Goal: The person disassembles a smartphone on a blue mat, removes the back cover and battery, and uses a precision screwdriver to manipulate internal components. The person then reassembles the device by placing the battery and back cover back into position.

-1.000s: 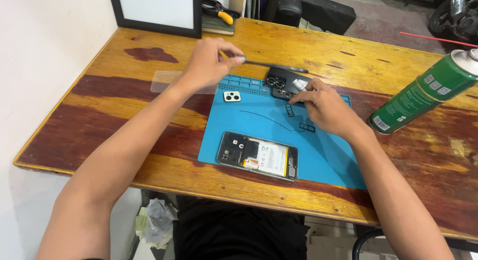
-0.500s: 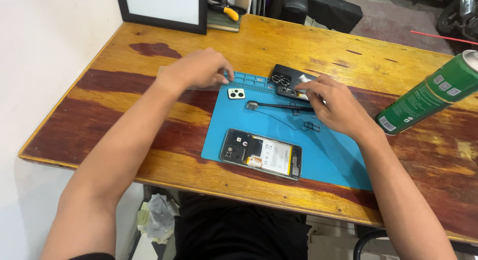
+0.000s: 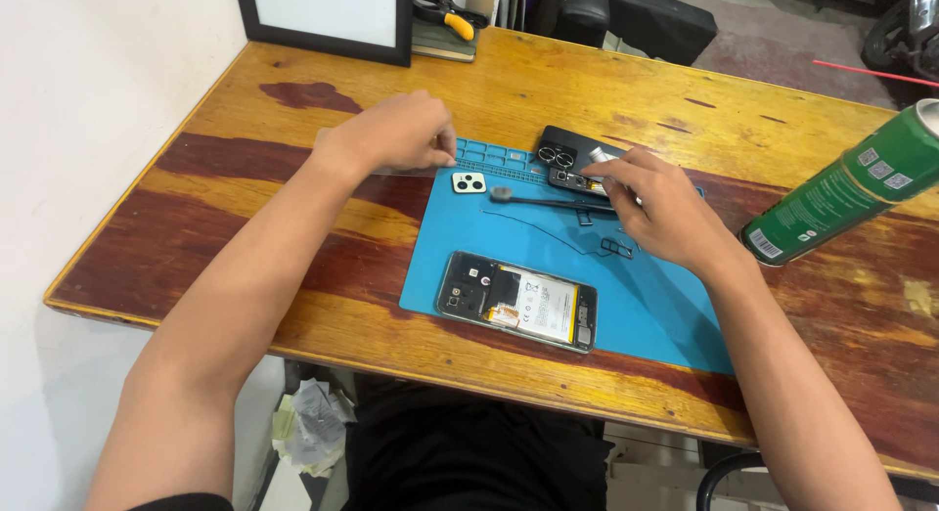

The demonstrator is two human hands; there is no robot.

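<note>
Left hand (image 3: pixel 396 134) is resting at the blue mat's (image 3: pixel 646 320) far left corner, fingers curled shut, contents not discernible. Opened phone (image 3: pixel 516 301) is lying face-down near the mat's near edge, battery exposed for access. Right hand (image 3: pixel 657 210) is pinching a small part beside the black back cover (image 3: pixel 567 144) at the far edge.

opened phone (image 3: pixel 516 302) on mat (image 3: pixel 646 306), near edge | camera module (image 3: pixel 469 182) behind it | spray can (image 3: pixel 849 186) right of mat

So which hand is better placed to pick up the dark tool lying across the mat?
Probably the right hand: its fingers sit by the dark tool on the blue mat. The left hand rests at the mat's far-left corner.
</note>
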